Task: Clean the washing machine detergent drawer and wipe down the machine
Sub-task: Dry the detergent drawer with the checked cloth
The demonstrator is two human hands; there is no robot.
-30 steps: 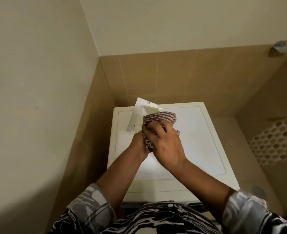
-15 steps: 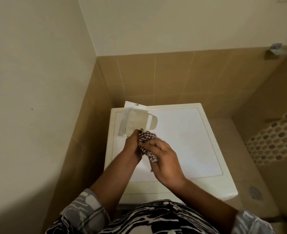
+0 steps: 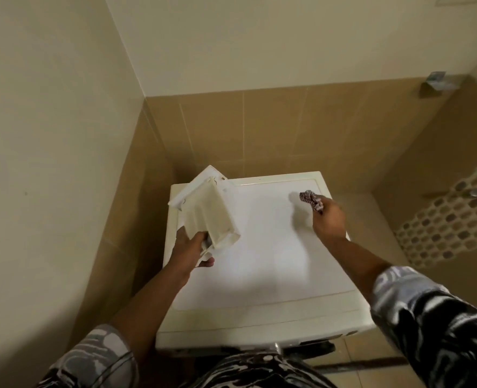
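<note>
The white washing machine (image 3: 265,264) stands in a tiled corner, seen from above. My left hand (image 3: 191,252) grips the near end of the cream detergent drawer (image 3: 209,211), which is out of the machine and held tilted above the lid's left side, its front panel pointing away. My right hand (image 3: 328,221) holds a bunched red-and-white checked cloth (image 3: 311,199) over the lid's far right corner. Whether the cloth touches the lid, I cannot tell.
A cream wall runs close along the left and tan tiles (image 3: 273,127) back the machine. To the right lies a tiled floor and a patterned mosaic wall (image 3: 450,219). A metal fitting (image 3: 436,81) sticks out at the upper right.
My hands have parted. The right hand has carried the cloth from the drawer over to the lid's far right corner. The left hand has lifted and turned the drawer.
</note>
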